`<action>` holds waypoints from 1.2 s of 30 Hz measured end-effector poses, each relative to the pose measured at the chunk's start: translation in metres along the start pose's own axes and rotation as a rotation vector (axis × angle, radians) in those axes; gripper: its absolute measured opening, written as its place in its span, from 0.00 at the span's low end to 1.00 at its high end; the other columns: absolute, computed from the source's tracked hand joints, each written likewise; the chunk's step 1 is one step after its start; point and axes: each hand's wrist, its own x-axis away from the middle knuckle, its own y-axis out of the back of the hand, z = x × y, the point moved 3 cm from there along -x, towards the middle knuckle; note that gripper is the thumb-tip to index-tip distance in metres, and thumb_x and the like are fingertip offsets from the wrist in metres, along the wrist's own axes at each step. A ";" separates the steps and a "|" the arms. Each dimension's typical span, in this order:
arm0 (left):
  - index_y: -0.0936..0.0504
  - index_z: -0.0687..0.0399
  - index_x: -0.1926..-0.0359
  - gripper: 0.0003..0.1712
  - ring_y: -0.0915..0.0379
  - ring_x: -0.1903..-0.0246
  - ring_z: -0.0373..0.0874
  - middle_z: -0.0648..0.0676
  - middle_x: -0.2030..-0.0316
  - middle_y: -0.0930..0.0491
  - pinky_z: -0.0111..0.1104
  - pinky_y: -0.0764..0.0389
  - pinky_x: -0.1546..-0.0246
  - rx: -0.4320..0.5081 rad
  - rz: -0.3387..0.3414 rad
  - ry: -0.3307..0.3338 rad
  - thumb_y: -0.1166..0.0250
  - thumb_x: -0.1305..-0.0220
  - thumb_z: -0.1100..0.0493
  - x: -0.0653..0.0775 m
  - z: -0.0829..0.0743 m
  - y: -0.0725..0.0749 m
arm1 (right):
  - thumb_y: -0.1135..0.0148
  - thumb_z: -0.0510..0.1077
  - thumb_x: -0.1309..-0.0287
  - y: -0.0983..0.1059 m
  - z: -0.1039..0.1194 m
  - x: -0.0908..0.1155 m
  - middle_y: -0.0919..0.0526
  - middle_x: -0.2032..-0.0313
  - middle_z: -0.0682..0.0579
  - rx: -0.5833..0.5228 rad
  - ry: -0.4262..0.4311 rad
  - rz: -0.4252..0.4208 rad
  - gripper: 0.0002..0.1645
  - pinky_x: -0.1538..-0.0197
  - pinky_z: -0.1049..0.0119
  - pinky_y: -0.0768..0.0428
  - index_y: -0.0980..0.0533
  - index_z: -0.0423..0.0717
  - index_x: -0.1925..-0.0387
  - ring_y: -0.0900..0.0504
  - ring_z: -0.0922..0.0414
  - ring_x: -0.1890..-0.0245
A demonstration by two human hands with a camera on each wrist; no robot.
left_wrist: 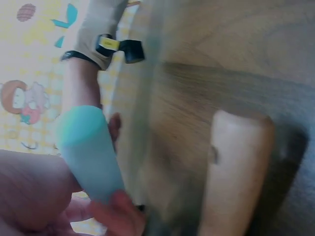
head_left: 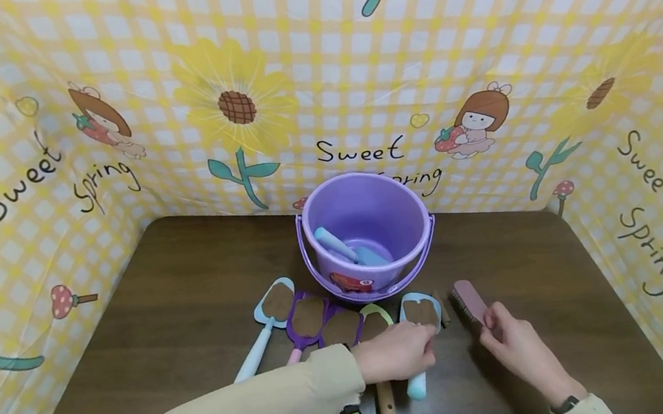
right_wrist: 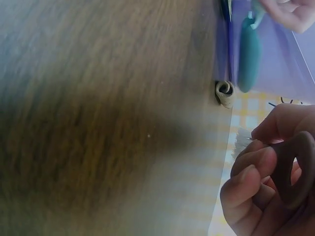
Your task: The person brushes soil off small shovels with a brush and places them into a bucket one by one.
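Purple bucket (head_left: 369, 206) at rear, limiting forward reach. Left hand (head_left: 395, 352), partly hidden, seems clamped on the blue-handled tool (head_left: 417, 387) in front; lifting could snag the close-lying green-rimmed tool (head_left: 373, 308). Right hand (head_left: 519, 349) grips the pink brush (head_left: 472, 300), farther right; small brown roll (right_wrist: 225, 96) between, liable to be knocked.

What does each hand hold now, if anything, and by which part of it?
The right hand holds the pink brush by its handle. The left hand holds the blue tool by its handle too, near the head.
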 end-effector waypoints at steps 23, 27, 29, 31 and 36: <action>0.21 0.51 0.57 0.08 0.31 0.70 0.36 0.45 0.70 0.25 0.26 0.29 0.68 0.063 0.073 -0.073 0.36 0.33 0.67 0.027 0.015 0.033 | 0.37 0.34 0.41 0.013 0.003 0.002 0.28 0.79 0.56 0.015 0.013 -0.014 0.13 0.82 0.68 0.35 0.33 0.47 0.62 0.33 0.63 0.83; 0.22 0.50 0.56 0.08 0.30 0.66 0.37 0.47 0.66 0.23 0.28 0.27 0.66 0.034 0.032 -0.051 0.38 0.30 0.67 0.030 0.016 0.033 | 0.37 0.34 0.41 0.013 0.005 0.002 0.30 0.80 0.57 0.016 0.014 -0.017 0.13 0.81 0.69 0.36 0.33 0.48 0.62 0.34 0.64 0.83; 0.23 0.49 0.56 0.07 0.28 0.65 0.38 0.48 0.64 0.23 0.29 0.26 0.65 0.021 0.010 -0.046 0.39 0.28 0.66 0.031 0.017 0.033 | 0.37 0.33 0.42 0.013 0.005 0.003 0.32 0.81 0.58 0.012 0.023 -0.025 0.13 0.81 0.68 0.36 0.33 0.48 0.62 0.35 0.64 0.83; 0.24 0.48 0.56 0.07 0.27 0.65 0.39 0.48 0.64 0.23 0.30 0.25 0.67 -0.001 -0.016 -0.036 0.39 0.27 0.65 0.033 0.017 0.033 | 0.37 0.33 0.43 0.013 0.006 0.003 0.33 0.80 0.59 0.008 0.041 -0.035 0.14 0.80 0.68 0.36 0.33 0.48 0.62 0.35 0.65 0.83; 0.28 0.49 0.57 0.10 0.27 0.72 0.41 0.47 0.70 0.26 0.32 0.29 0.76 -0.055 -0.110 -0.036 0.33 0.31 0.63 0.034 0.018 0.034 | 0.37 0.30 0.44 0.014 0.010 0.004 0.33 0.79 0.58 0.027 0.102 -0.075 0.16 0.80 0.68 0.36 0.32 0.46 0.61 0.35 0.65 0.81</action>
